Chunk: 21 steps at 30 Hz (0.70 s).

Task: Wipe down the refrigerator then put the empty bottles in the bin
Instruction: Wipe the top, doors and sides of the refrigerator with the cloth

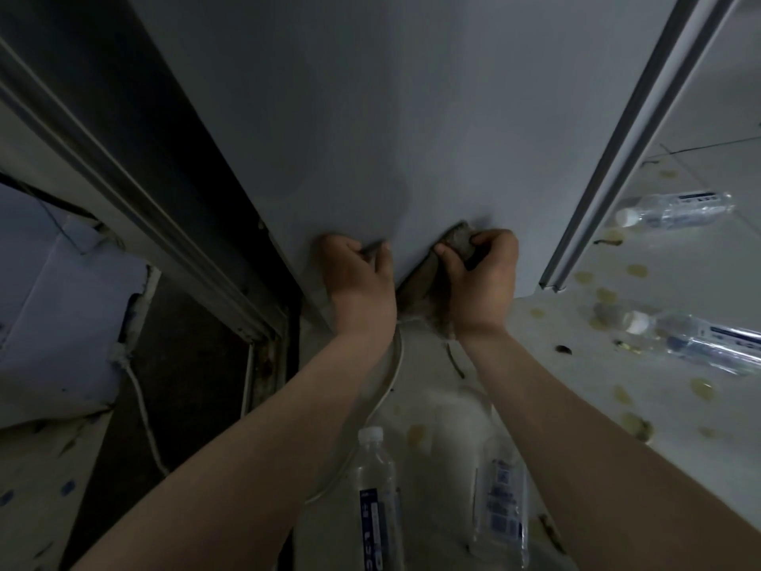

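Big grey fridge [370,117], plain matte side panel, upright, filling most of the view. Grubby brown rag [461,241] bunched up against its bottom edge. Clear plastic bottles with blue labels lying flat on the floor: far right bottle [675,210], lower right bottle [700,340], near left bottle [376,500], near right bottle [500,500].

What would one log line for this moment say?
stage: wiping refrigerator | right hand: grips cloth against low panel | left hand: curled at bottom edge, grip unclear | four bottles: lying on floor, unbinned
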### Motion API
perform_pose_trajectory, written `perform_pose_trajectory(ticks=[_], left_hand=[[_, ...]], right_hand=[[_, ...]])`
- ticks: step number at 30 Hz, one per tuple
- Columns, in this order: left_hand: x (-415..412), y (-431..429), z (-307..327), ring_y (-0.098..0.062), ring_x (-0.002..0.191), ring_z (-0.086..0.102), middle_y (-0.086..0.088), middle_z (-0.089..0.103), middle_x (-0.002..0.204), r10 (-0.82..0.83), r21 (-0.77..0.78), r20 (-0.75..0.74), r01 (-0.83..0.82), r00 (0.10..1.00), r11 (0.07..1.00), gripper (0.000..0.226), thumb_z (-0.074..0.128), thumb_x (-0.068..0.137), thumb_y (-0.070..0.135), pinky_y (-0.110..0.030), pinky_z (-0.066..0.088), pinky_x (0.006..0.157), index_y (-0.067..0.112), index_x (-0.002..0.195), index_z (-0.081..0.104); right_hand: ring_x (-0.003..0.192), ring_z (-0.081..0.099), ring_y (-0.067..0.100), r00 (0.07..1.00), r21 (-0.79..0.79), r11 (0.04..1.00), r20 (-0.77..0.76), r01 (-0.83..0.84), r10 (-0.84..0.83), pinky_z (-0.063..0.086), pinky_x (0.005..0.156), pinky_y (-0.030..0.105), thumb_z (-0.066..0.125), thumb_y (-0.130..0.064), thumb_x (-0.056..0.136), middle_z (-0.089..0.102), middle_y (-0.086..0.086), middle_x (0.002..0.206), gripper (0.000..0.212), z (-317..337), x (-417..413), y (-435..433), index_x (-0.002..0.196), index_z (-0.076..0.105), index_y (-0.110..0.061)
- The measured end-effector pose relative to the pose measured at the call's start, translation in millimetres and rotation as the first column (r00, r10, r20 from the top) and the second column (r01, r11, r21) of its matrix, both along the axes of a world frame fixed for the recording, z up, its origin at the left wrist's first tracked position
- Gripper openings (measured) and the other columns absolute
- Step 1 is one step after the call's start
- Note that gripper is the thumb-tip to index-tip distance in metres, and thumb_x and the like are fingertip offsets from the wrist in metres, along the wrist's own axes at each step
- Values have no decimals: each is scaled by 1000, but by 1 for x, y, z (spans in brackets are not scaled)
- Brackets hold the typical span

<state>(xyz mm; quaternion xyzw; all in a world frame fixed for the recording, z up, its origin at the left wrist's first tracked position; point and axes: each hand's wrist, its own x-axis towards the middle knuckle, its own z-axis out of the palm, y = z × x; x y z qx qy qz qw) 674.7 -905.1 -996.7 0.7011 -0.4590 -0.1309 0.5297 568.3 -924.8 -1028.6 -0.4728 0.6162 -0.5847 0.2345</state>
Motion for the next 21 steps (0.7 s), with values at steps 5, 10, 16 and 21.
perform_pose_trajectory(ticks=[5, 10, 16, 21], left_hand=[[-5, -3, 3, -33, 86, 52, -25, 53, 97, 35, 48, -33, -33, 999, 998, 31, 65, 83, 16, -41, 42, 81, 2, 96, 41], [-7, -2, 2, -35, 86, 53, -26, 52, 97, 18, 1, -84, -18, 996, 1000, 33, 63, 83, 27, -49, 44, 81, 14, 88, 33], [-10, 4, -3, -34, 85, 51, -24, 48, 99, -129, -23, 58, 130, 990, 991, 24, 62, 85, 18, -46, 46, 78, 8, 94, 43], [-13, 8, -1, -16, 82, 43, -17, 42, 105, -146, -2, 117, 148, 982, 989, 24, 62, 86, 13, -34, 43, 81, -1, 99, 48]], right_hand=[[79, 40, 12, 999, 88, 995, -14, -43, 44, 30, 68, 21, 74, -18, 78, 47, 10, 96, 38, -12, -6, 2, 89, 37, -15], [73, 33, 1, 999, 41, 998, -26, -44, 45, 29, 66, 15, 75, -16, 76, 47, 8, 98, 32, 10, -12, 0, 92, 49, -7], [74, 38, 0, 997, -177, 982, -41, 60, -68, 31, 73, -1, 76, -18, 75, 50, 9, 97, 34, 56, -25, -6, 96, 56, -1], [76, 37, -3, 998, -191, 981, -60, 23, -35, 30, 73, -3, 74, -21, 78, 41, 2, 103, 36, 56, -30, -9, 102, 54, -3]])
